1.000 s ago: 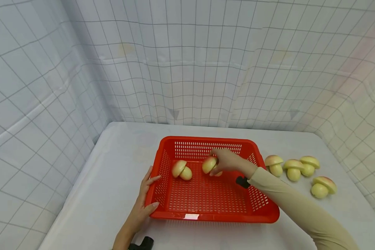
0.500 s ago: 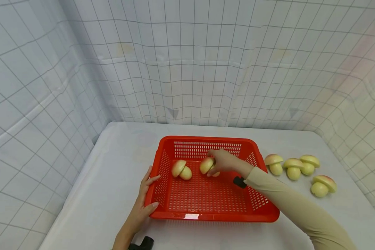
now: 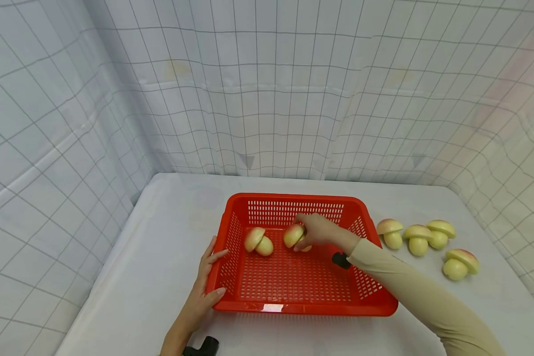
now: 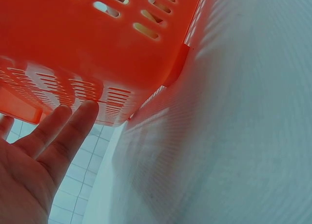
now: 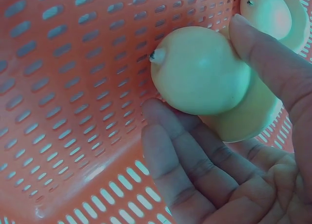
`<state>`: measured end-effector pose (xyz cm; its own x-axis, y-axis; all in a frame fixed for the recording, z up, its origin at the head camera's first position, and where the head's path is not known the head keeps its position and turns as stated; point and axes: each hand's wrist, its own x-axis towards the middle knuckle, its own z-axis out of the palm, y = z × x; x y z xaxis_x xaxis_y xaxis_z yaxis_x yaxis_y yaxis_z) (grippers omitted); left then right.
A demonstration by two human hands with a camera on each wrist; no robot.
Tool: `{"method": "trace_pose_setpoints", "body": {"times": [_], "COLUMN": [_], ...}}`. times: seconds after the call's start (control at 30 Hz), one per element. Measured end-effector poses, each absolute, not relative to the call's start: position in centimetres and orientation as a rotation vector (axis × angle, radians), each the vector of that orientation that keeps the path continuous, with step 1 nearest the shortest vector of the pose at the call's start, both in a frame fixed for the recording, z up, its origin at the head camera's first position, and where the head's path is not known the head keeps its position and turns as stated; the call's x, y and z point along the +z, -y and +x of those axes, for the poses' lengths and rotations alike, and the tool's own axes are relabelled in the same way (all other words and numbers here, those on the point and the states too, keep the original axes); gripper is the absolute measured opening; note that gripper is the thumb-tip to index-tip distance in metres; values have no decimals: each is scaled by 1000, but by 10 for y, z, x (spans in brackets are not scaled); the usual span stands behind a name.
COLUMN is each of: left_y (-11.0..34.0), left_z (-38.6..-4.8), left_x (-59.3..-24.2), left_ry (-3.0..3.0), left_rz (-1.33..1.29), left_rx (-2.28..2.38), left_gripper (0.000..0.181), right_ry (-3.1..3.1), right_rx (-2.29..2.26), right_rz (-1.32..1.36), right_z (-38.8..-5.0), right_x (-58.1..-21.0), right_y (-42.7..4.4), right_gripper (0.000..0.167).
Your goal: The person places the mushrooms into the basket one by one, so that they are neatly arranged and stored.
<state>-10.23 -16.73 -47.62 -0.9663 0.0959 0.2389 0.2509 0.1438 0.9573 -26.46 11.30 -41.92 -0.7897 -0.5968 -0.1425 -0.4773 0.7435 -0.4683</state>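
Your right hand [image 3: 318,230] and the toy mushroom [image 3: 292,236] it holds have shifted slightly left inside the red basket [image 3: 302,310] since a second ago. From the left, your left hand [image 3: 200,299] rests against the basket's left end, its fingers straight and spread along the wall, the thumb on the rim near the front corner. Just inside that end lies another mushroom [image 3: 263,246], tilted, its cap up and to the left. Toward the middle, near the back wall, your right thumb and fingers grip the held mushroom around its stem; whether it touches the basket floor you cannot tell. Your beige sleeve [image 3: 418,291] crosses above the basket's right end. Beyond, on the white-covered table [image 3: 160,247], an upright mushroom [image 3: 390,233] stands just beside the basket, then a second [image 3: 418,241] and a third [image 3: 440,233] close together, and a tilted fourth [image 3: 458,265] nearer you, apart.
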Motion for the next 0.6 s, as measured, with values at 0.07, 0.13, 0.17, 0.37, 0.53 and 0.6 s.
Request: {"method": "trace_pose_setpoints", "body": {"times": [0.07, 0.13, 0.17, 0.37, 0.53, 0.6], "left_y": [168, 168, 168, 168, 168, 169], "left_z": [-103, -103, -103, -104, -105, -105], "left_x": [-476, -476, -476, -477, -478, -478], "left_ry": [2283, 2282, 2281, 2273, 2274, 2279], "left_rz": [-348, -351, -353, -365, -371, -390], "left_rx": [-1953, -1956, -1954, -1941, -1940, -1933], "left_gripper": [70, 71, 71, 71, 71, 70], "right_ry": [-2663, -2666, -2668, -2658, -2641, -2642], "right_rx": [-597, -589, -584, -572, -573, -563], "right_rz": [-841, -840, -841, -855, -859, -860], "right_z": [-265, -265, -265, -266, -266, -265], "right_x": [-420, -420, -421, -424, -425, -423], "right_y": [-113, -113, -114, -114, -114, -115], "right_gripper": [60, 62, 63, 70, 70, 71]}}
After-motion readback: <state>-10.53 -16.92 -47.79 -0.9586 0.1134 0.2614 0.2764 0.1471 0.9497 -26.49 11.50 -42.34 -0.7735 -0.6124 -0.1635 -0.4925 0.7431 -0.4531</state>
